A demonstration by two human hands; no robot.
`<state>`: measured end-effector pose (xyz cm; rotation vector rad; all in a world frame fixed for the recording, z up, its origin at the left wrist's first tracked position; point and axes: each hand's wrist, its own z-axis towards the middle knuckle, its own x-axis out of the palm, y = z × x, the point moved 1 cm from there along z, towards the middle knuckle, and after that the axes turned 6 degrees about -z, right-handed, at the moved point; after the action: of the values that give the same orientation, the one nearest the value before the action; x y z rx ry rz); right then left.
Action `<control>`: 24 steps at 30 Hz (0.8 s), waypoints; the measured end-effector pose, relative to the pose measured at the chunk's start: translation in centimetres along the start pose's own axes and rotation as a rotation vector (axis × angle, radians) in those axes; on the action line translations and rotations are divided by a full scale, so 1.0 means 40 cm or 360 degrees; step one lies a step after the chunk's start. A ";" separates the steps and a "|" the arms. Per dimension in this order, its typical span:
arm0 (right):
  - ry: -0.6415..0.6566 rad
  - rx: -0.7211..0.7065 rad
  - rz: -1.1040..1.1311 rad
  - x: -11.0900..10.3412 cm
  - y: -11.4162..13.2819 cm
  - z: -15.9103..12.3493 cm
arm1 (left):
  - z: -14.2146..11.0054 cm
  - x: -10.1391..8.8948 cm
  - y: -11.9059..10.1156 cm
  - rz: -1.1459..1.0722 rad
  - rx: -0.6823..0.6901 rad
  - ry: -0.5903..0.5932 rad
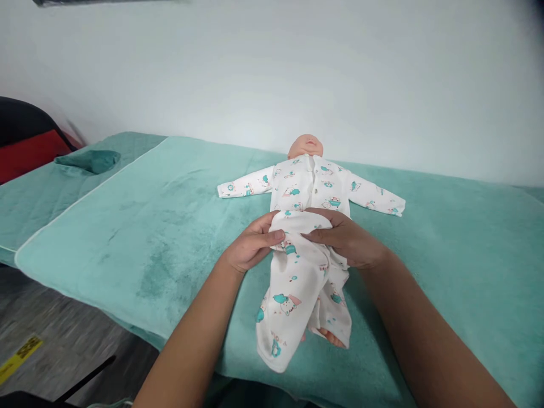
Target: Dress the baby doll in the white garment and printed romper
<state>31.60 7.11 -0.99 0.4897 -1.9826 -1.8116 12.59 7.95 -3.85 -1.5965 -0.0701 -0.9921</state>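
Observation:
A baby doll (306, 146) lies on its back, its head toward the wall and its arms spread in a white printed top (293, 181). Over its lower body are matching baby trousers (291, 294). My left hand (254, 242) pinches their upper edge on the left, thumb on top. On the right side of that same edge, my right hand (346, 238) has its thumb over the cloth and its fingers beneath. One trouser leg lies flat toward me; a bit of the doll's foot (334, 338) shows at the other leg's opening. The cloth hides the doll's legs.
A pale green cover (127, 226) lies over the bed, which stands against a white wall (272, 68). Farther left are a dark green cloth item (88, 161) and a black and red chair (32, 141). Yellow tape (19, 358) marks the floor.

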 end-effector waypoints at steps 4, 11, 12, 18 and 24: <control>0.0204 0.0125 -0.0255 -0.003 0.013 -0.008 | 0.003 0.002 0.004 -0.0084 0.0086 -0.0092; 0.0585 0.0176 -0.0583 -0.005 0.025 -0.019 | 0.002 0.007 0.006 -0.0105 0.0152 -0.0155; 0.0565 0.0155 -0.0546 -0.007 0.022 -0.019 | 0.001 0.008 0.006 -0.0105 0.0153 -0.0161; 0.0412 0.0017 -0.0223 -0.017 -0.008 -0.016 | 0.000 0.012 0.012 -0.0061 0.0225 -0.0206; 0.0148 0.0000 -0.0136 -0.008 -0.012 -0.013 | -0.037 0.038 0.037 0.0015 0.0361 -0.0465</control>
<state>32.11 6.79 -1.45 0.6556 -1.9261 -1.8047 13.56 5.57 -4.16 -1.5183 -0.3630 -0.7104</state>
